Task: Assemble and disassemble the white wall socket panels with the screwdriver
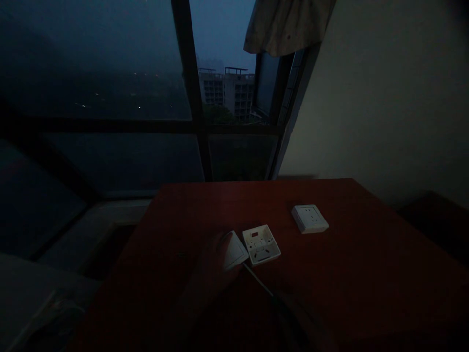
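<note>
My left hand is closed around a white wall switch plate, gripping it by its left and near edges. A screwdriver points up and left, its thin metal shaft reaching the plate's lower corner. Its dark handle lies in my right hand, which is very dim, so the finger details are lost. Just right of the plate, an open white back box sits on the table with its hollow side up. Whether the screwdriver tip is inside a slot, I cannot tell.
A white socket unit rests farther back on the right of the reddish-brown table. Beyond the far edge stand dark-framed windows, a short curtain and a pale wall. The scene is dim.
</note>
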Motion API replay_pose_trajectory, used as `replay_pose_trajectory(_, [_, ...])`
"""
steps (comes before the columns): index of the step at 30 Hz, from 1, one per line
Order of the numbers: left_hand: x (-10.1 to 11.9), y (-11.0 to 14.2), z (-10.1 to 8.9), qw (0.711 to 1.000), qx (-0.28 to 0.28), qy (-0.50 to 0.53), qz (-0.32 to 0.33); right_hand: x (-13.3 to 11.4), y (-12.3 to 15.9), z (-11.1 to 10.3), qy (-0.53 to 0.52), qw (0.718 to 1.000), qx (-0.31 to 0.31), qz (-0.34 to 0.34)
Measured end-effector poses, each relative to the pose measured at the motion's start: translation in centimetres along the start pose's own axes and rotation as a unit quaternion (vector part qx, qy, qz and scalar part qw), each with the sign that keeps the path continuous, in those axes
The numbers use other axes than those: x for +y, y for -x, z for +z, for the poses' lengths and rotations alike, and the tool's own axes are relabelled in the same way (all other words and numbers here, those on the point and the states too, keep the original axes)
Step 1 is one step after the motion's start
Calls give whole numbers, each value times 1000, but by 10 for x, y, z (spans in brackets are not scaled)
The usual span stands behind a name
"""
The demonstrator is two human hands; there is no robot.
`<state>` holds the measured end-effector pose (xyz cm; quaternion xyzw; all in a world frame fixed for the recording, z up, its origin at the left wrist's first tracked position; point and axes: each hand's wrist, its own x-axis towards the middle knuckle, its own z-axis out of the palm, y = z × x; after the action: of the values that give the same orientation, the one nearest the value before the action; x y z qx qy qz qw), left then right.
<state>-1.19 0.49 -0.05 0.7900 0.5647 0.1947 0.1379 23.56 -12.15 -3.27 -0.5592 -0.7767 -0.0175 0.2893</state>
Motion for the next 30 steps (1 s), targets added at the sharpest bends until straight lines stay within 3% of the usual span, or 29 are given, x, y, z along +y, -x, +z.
replay_pose_trajectory(11, [2, 0, -5, 998, 1, 48, -37, -16, -6, 1, -79, 992, 31, 98])
replay_pose_trajectory(18, [4, 0, -9, 998, -3, 45, -39, -25, -9, 0, -102, 982, 14, 156])
replay_pose_trajectory(24, [1, -1, -13, 999, -2, 35, -31, -31, -23, -12, -176, 956, -46, 232])
replay_pose_trajectory(27, [1, -2, -15, 998, -5, 51, -37, -32, -28, -20, -213, 943, -77, 243])
replay_pose_trajectory(30, [3, -2, -17, 996, -23, 69, -44, -35, -29, -24, -229, 941, -60, 242])
